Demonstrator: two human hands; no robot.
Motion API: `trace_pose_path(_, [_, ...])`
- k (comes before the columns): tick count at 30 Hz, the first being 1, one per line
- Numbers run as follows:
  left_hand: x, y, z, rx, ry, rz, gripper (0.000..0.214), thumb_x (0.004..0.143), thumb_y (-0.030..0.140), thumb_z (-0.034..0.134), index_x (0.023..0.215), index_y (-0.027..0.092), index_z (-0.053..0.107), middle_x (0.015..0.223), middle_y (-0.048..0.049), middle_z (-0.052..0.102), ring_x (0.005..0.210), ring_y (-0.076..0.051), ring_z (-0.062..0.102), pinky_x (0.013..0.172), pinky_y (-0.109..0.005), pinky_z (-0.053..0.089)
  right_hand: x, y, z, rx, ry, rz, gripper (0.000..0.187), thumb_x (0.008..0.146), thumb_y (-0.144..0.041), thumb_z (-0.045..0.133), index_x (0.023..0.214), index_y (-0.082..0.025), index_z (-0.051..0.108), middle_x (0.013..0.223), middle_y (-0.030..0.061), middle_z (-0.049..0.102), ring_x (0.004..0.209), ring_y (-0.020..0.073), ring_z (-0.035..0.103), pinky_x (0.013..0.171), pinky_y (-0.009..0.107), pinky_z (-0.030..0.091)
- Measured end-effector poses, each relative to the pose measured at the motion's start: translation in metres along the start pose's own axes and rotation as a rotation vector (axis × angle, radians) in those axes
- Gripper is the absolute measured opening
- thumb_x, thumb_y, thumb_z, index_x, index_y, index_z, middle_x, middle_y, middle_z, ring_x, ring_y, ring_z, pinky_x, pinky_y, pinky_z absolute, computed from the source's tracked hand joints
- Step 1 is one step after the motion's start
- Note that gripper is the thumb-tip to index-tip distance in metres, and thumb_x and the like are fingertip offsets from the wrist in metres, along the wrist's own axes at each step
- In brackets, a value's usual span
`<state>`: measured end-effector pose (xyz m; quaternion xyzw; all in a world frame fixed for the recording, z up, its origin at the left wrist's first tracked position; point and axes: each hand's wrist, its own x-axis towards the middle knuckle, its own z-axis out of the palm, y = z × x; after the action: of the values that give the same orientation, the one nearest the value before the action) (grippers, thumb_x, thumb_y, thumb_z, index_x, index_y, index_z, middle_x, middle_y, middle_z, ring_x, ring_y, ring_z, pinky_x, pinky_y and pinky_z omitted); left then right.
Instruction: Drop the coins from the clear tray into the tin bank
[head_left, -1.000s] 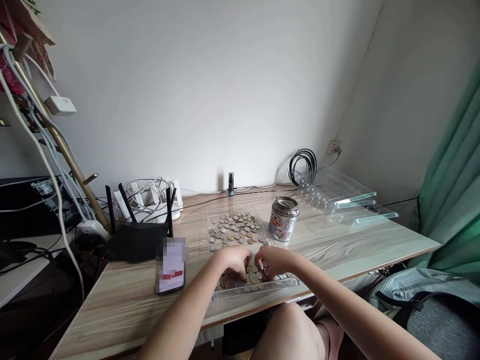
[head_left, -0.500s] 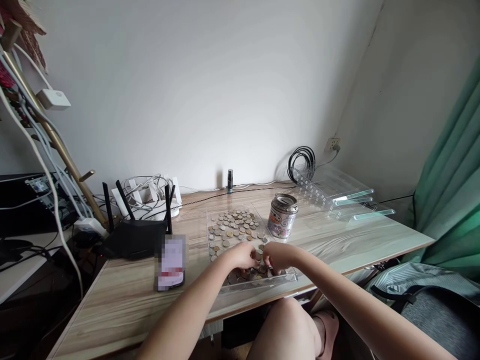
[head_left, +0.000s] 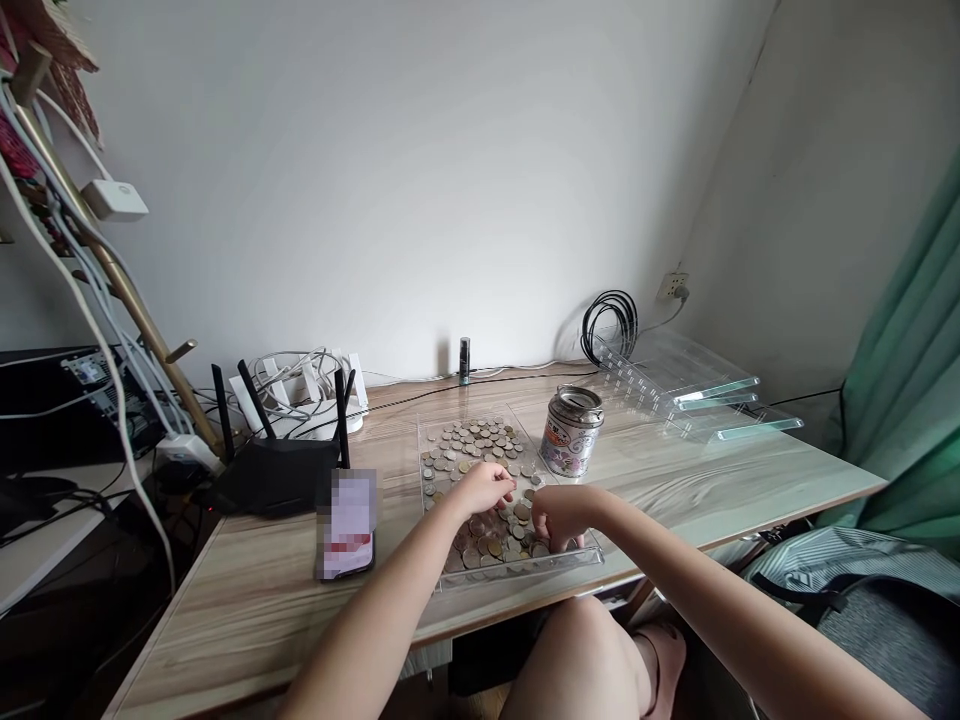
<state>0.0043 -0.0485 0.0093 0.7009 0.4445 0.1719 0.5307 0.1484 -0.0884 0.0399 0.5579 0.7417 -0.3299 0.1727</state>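
A clear plastic tray (head_left: 525,571) lies on the desk, with many coins (head_left: 480,432) spread in its far part and a denser heap at its near end. Over the tray's middle, my left hand (head_left: 484,487) is raised slightly above the coins, its thumb and fingers pinched together; anything between them is too small to make out. My right hand (head_left: 556,513) reaches down into the near right corner, fingers curled among the coins. What its fingertips hold is hidden. A round patterned tin (head_left: 571,435) with a metal lid stands beside the tray's right side.
Left of the tray lies a phone (head_left: 349,525), with a black router (head_left: 274,478) behind it. A small dark bottle (head_left: 465,362) stands by the wall. Clear acrylic trays (head_left: 716,400) and a coil of black cable (head_left: 609,328) occupy the back right. Below the desk's front edge is my knee (head_left: 581,640).
My left hand has lifted up and away from the near heap, uncovering coins there. My right hand stays low at the near right corner. The view has shifted slightly.
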Motion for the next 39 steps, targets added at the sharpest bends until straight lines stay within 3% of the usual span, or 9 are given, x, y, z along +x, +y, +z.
trace_pose_path(6, [0.0,0.002,-0.002,-0.19,0.039,-0.088,0.023,0.077,0.034,0.04,0.076,0.013,0.051,0.069,-0.004,0.057,0.055,-0.01,0.055,0.047,-0.02,0.042,0.002,0.012,-0.004,0.264,0.216,-0.094,0.002,0.051,-0.015,0.054,0.052,-0.015,0.056,0.049,-0.0038,0.053,0.043,0.0089,0.05,0.042,0.02,0.041])
trace_pose_path(12, [-0.003,0.007,-0.014,-0.724,-0.298,-0.27,0.046,0.079,0.048,0.025,0.074,0.01,0.052,0.061,-0.007,0.057,0.053,-0.014,0.058,0.041,-0.019,0.041,0.004,-0.022,-0.031,0.358,0.509,-0.249,0.018,0.063,-0.03,0.052,0.064,-0.014,0.061,0.053,-0.0005,0.057,0.049,0.0098,0.052,0.047,0.021,0.041])
trace_pose_path(15, [0.0,0.006,-0.018,-1.019,-0.148,-0.273,0.028,0.077,0.032,0.039,0.064,0.01,0.049,0.051,-0.0029,0.052,0.037,-0.007,0.047,0.029,-0.013,0.029,-0.001,-0.034,-0.035,0.229,0.848,-0.177,0.024,0.069,-0.033,0.046,0.075,-0.016,0.062,0.066,0.0023,0.062,0.055,0.0109,0.053,0.052,0.022,0.04])
trace_pose_path(17, [0.003,0.003,-0.021,-1.186,-0.002,-0.253,0.021,0.076,0.022,0.039,0.059,0.012,0.044,0.045,0.0018,0.044,0.029,-0.002,0.032,0.025,-0.012,0.016,-0.004,-0.03,-0.03,0.161,0.94,-0.1,0.022,0.07,-0.03,0.046,0.077,-0.016,0.061,0.074,0.0038,0.063,0.061,0.0117,0.054,0.055,0.022,0.039])
trace_pose_path(21, [0.008,-0.003,-0.026,-1.338,0.207,-0.161,0.022,0.078,0.017,0.031,0.057,0.014,0.037,0.046,0.004,0.04,0.028,0.001,0.023,0.026,-0.011,0.011,-0.005,-0.006,-0.006,0.038,0.454,-0.115,0.025,0.054,-0.029,0.063,0.075,-0.016,0.061,0.075,0.0027,0.063,0.062,0.0125,0.054,0.053,0.02,0.039])
trace_pose_path(23, [0.009,-0.005,-0.028,-1.392,0.278,-0.137,0.022,0.078,0.015,0.028,0.058,0.015,0.035,0.048,0.003,0.041,0.028,0.001,0.022,0.026,-0.012,0.011,-0.004,0.001,0.006,-0.003,0.336,-0.116,0.037,0.047,-0.03,0.067,0.081,-0.017,0.061,0.074,0.0015,0.062,0.06,0.0124,0.053,0.05,0.02,0.037])
trace_pose_path(26, [0.01,-0.007,-0.029,-1.447,0.316,-0.137,0.021,0.078,0.016,0.028,0.059,0.015,0.036,0.048,0.0026,0.04,0.029,0.0,0.021,0.026,-0.013,0.011,-0.003,0.001,0.014,-0.051,0.352,-0.074,0.042,0.046,-0.029,0.066,0.086,-0.017,0.059,0.072,0.0012,0.062,0.059,0.0126,0.052,0.048,0.02,0.035])
trace_pose_path(32, [0.011,-0.009,-0.029,-1.496,0.31,-0.179,0.019,0.078,0.017,0.03,0.063,0.013,0.04,0.05,0.0006,0.039,0.032,-0.001,0.026,0.027,-0.012,0.013,-0.005,-0.009,0.019,-0.148,0.396,-0.137,0.014,0.053,-0.024,0.059,0.065,-0.017,0.062,0.066,0.0016,0.062,0.061,0.0134,0.052,0.053,0.021,0.036])
trace_pose_path(39, [0.01,-0.007,-0.029,-1.496,0.294,-0.173,0.02,0.078,0.017,0.031,0.064,0.011,0.043,0.051,-0.0022,0.042,0.036,-0.003,0.033,0.028,-0.011,0.017,-0.006,-0.009,0.021,-0.061,0.383,-0.23,0.027,0.052,-0.015,0.056,0.079,-0.019,0.061,0.064,-0.0018,0.061,0.055,0.0095,0.051,0.05,0.019,0.035])
